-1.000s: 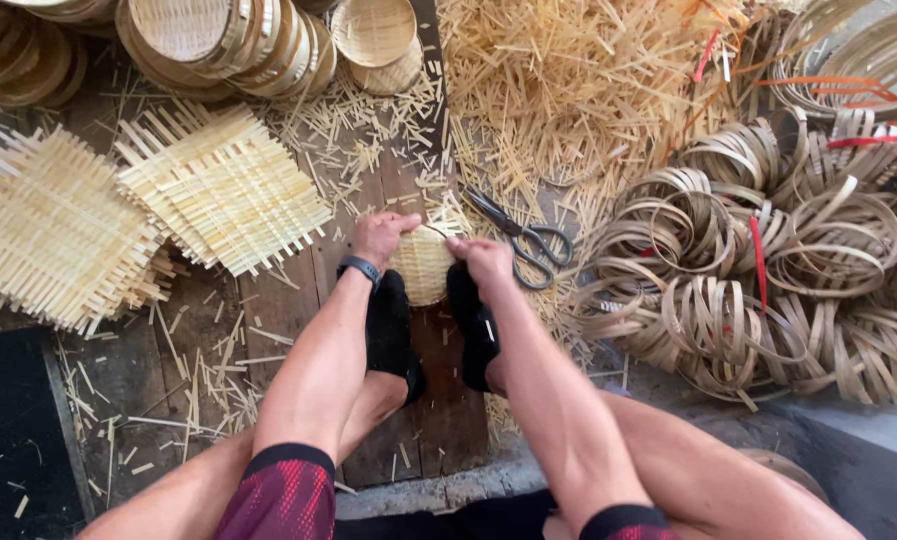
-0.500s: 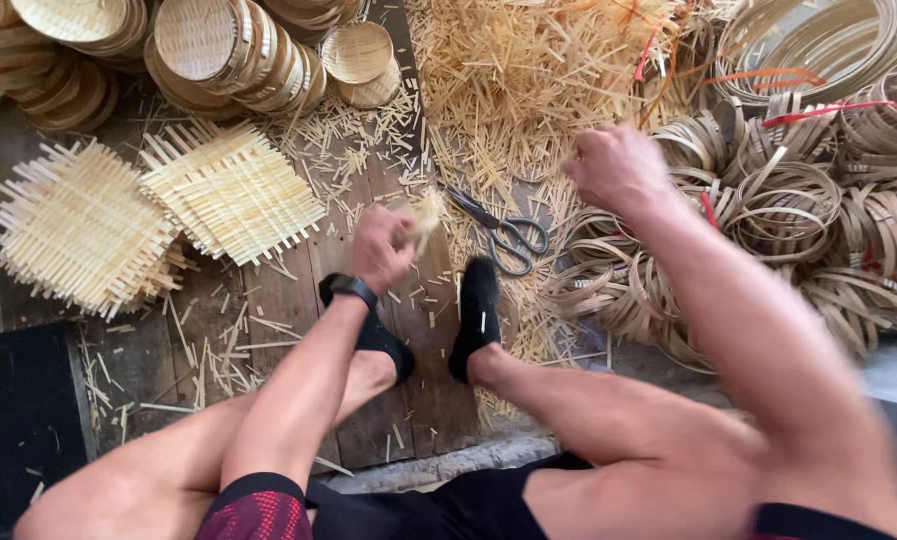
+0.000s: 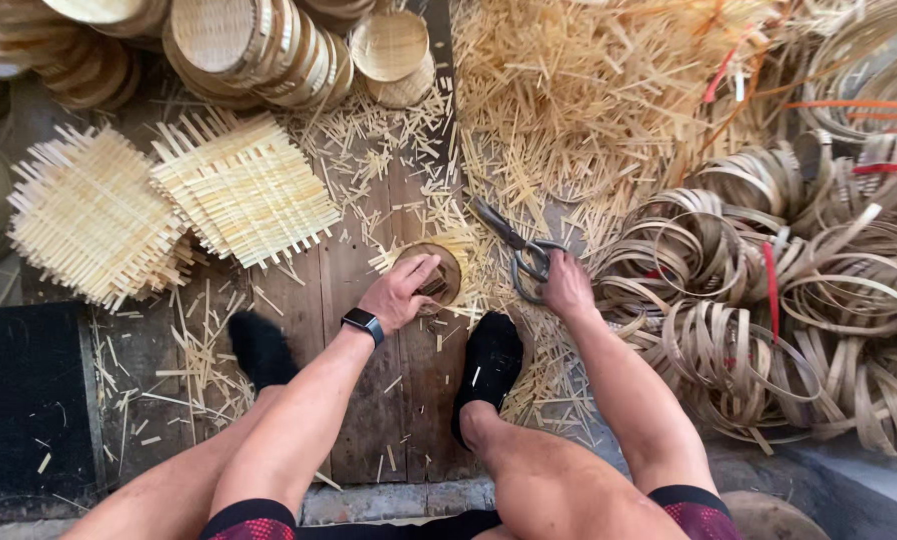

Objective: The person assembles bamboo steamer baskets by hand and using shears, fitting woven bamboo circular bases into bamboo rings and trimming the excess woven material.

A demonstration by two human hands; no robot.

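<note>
Premises: a floor-level bamboo basket-weaving workshop. Evidence: woven square mats (image 3: 244, 190) on worn floorboards (image 3: 369, 400), stacked finished round baskets (image 3: 239, 45), coiled bamboo-strip hoops (image 3: 769, 320), a heap of split offcuts (image 3: 589, 90), and metal shears (image 3: 517, 250).
</note>
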